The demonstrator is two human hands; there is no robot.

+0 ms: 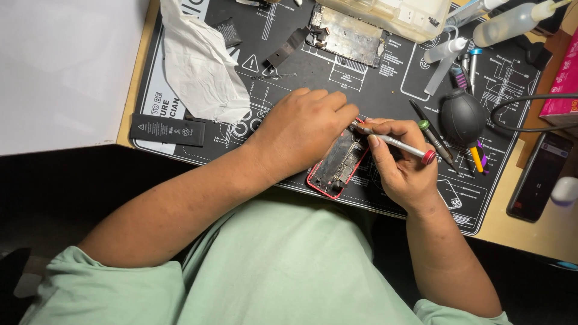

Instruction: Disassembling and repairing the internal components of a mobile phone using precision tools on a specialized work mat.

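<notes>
An opened red phone (337, 168) lies on the black work mat (385, 90), its inner boards showing. My left hand (301, 129) rests over the phone's upper end, fingers curled down onto it. My right hand (400, 165) grips a slim silver screwdriver (397, 145) with a red cap. Its tip points at the phone's top edge, right by my left fingertips.
A black battery (167, 130) and a crumpled white cloth (201, 69) lie at the left. A metal phone frame (349, 33), spray bottles (512, 21), a black air blower (462, 117), spare screwdrivers (435, 135) and a dark phone (539, 174) crowd the back and right.
</notes>
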